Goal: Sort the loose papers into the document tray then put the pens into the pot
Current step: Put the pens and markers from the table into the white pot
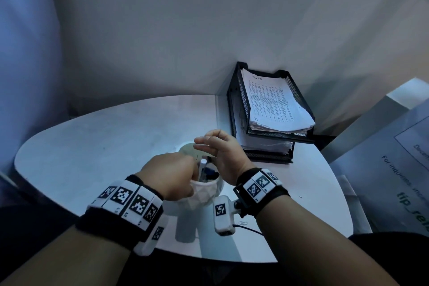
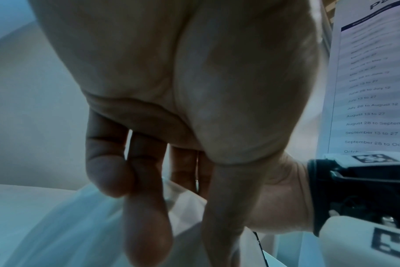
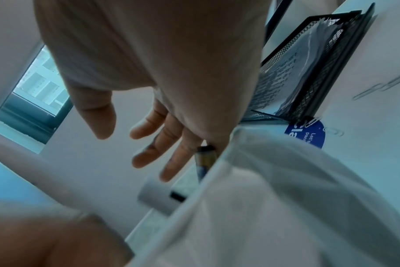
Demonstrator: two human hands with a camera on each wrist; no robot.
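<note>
A white faceted pot (image 1: 206, 193) stands at the middle of the round table, with several pens (image 1: 204, 169) upright inside it. My left hand (image 1: 192, 176) holds the pot at its left rim; in the left wrist view the fingers (image 2: 146, 216) and thumb reach down along the pot's white wall (image 2: 69, 225). My right hand (image 1: 206, 144) hovers just above and behind the pot, fingers relaxed and spread, holding nothing. A pen top (image 3: 204, 157) shows under its palm. The black mesh document tray (image 1: 234, 104) at the back right holds a stack of printed papers (image 1: 274, 104).
The white table (image 1: 92, 146) ends close to my body. A paper clip (image 1: 242, 223) lies near my right wrist. Printed posters (image 1: 394, 158) lean at the right. A round greenish disc (image 1: 188, 150) lies behind the pot. Walls close in the back.
</note>
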